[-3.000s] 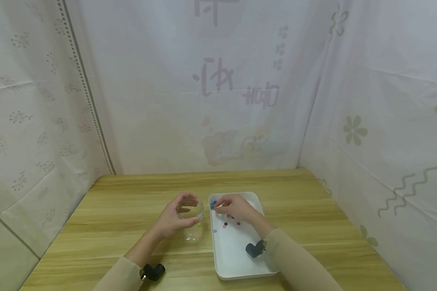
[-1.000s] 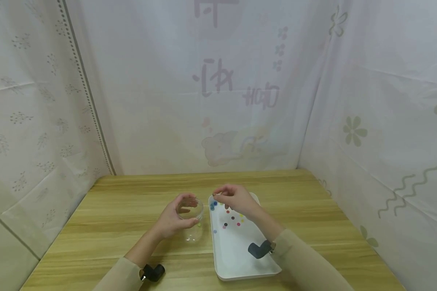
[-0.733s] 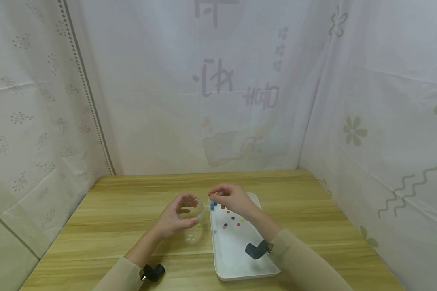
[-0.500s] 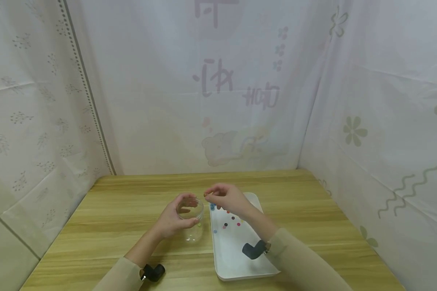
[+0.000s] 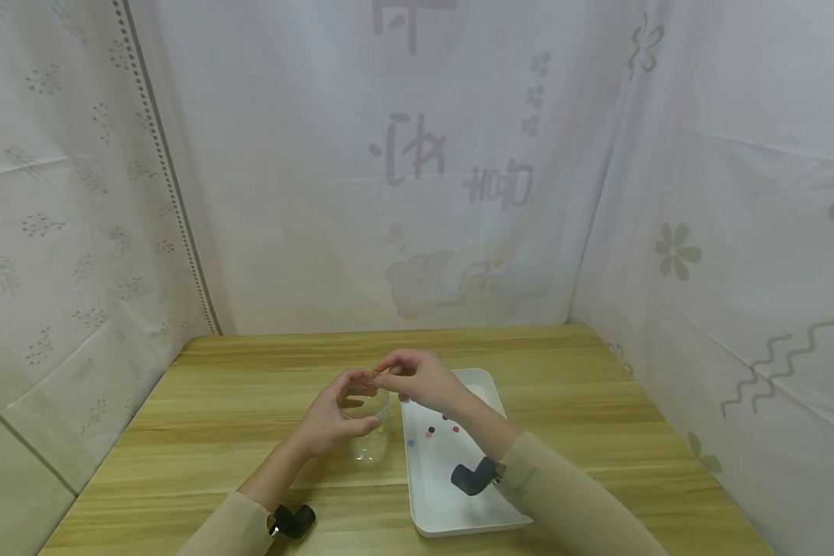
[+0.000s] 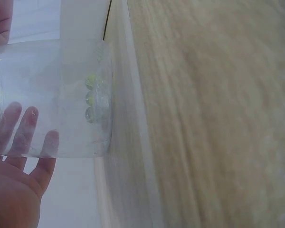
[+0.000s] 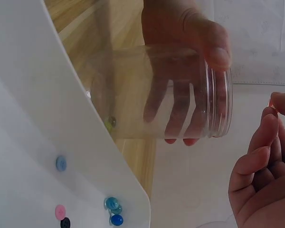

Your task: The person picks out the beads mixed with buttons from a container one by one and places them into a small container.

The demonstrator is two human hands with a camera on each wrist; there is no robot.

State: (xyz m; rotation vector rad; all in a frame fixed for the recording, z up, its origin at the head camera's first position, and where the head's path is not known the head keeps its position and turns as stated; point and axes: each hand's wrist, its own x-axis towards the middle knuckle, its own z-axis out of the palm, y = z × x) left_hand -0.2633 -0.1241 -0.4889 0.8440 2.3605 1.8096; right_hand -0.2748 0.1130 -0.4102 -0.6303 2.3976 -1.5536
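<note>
My left hand [image 5: 323, 417] grips a clear plastic jar [image 5: 368, 442] near its open rim, and the jar stands upright on the table. Several glass marbles [image 6: 90, 98], clear with some yellow-green, lie at the jar's bottom in the left wrist view. Above the rim my right hand [image 5: 424, 384] pinches a small orange marble [image 5: 374, 374] between thumb and forefinger; the fingertips cover most of it. In the right wrist view, blue marbles [image 7: 112, 203] sit in a corner of the white tray [image 7: 23, 95].
Loose buttons lie in the tray: light blue [image 7: 61, 163], pink [image 7: 60, 212], black [image 7: 65, 223] and red [image 5: 455, 429]. The tray stands just right of the jar on the wooden table [image 5: 250, 371]. White printed curtains [image 5: 306, 193] hang round the back and sides.
My right hand picks the orange marble from the tray's far left corner, then moves it left to the jar's rim. The left hand and jar keep their place.
</note>
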